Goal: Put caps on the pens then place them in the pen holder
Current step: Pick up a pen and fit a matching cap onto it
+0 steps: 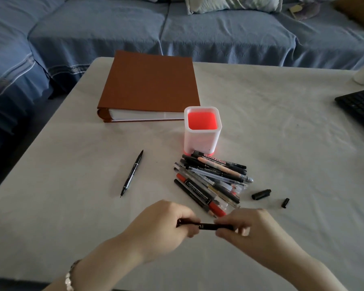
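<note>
Bracelet [69,279] on left wrist, bottom left. Thin black pen [132,174] lies alone on white tablecloth [72,206], well apart from the others. Brown binder [149,85] lies flat and closed at the far side. Left hand [162,225] curls round the left end of a black marker [206,226], held level over the near cloth. White pen holder [202,139], red inside, stands upright just beside the binder's near right corner. Pile of pens [210,181] lies against its near base. Right hand [246,227] pinches the marker's right end. Two loose black caps, larger cap [261,194] and smaller cap [285,203], lie right of the pile, apart. Keyboard [359,110] at right edge.
</note>
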`<state>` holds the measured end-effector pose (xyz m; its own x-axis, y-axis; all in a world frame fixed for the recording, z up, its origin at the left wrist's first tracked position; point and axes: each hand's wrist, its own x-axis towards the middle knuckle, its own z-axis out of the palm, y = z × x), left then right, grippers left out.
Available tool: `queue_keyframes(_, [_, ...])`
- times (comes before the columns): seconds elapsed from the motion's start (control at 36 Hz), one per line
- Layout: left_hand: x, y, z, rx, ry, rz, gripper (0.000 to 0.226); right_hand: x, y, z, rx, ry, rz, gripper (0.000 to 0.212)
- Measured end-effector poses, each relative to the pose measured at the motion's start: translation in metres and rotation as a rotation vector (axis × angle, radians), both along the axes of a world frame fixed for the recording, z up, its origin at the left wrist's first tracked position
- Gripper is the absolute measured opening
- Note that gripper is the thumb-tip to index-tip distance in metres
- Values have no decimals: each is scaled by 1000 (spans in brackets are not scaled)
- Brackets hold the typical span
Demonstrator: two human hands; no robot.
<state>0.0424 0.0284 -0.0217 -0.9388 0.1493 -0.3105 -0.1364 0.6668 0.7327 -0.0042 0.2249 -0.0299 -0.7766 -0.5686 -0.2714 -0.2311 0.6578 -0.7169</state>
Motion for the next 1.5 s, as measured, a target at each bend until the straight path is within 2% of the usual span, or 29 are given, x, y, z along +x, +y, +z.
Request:
queue_keyframes(0.06, [-1,1,-3,-1,21,-2,10,0,1,-2,139,156,105,17])
queue_keyframes(0.14, [-8,-10,-17,-4,178,145,21,-3,9,-14,99,419,-10,24])
queue_keyframes(0.22, [-19,-37,-38,-266,429,405,21,-11,19,-27,27,532,-215,19])
queue_keyframes(0.25, [-24,-47,-44,-367,449,473,25,-13,22,-28,24,538,-277,16])
queue_keyframes(0.31, [-31,-65,-53,-496,363,546,34,-17,24,-33,45,540,-332,9])
queue_keyframes(0.36, [-36,-76,-58,-565,240,561,38,-16,20,-39,80,541,-303,12])
queue_keyframes(0.42, [-38,-81,-61,-594,156,555,33,-15,11,-44,92,574,-275,16])
queue_keyframes(0.5, [-38,-81,-63,-579,129,566,20,-15,-6,-51,126,638,-230,16])
queue_keyframes(0.58, [-34,-80,-63,-549,112,585,18,-16,-16,-57,178,646,-199,20])
queue_keyframes(0.72, [-19,-71,-57,-326,146,619,18,-18,-17,-62,164,628,-198,17])
queue_keyframes(0.81, [-10,-60,-48,-188,131,532,10,-19,-6,-56,84,623,-266,13])
queue_keyframes(0.89, [-4,-47,-38,-102,120,461,12,-26,19,-52,86,612,-411,7])
queue_keyframes(1.03, [-8,-29,-27,10,111,428,17,-45,66,-50,284,409,-625,20])
queue_keyframes(1.11, [-11,-21,-23,37,115,414,17,-52,80,-50,358,278,-624,34])
queue_keyframes(1.19, [-12,-16,-19,52,119,408,15,-55,80,-49,311,222,-483,38])
queue_keyframes(1.31, [-10,-12,-15,65,111,395,16,-56,70,-57,292,365,-283,21])
queue_keyframes(1.42, [-6,-10,-9,74,107,362,22,-55,62,-57,240,440,-296,10])
queue_keyframes(1.5, [-4,-8,-3,79,114,339,27,-49,52,-36,0,381,-360,18])
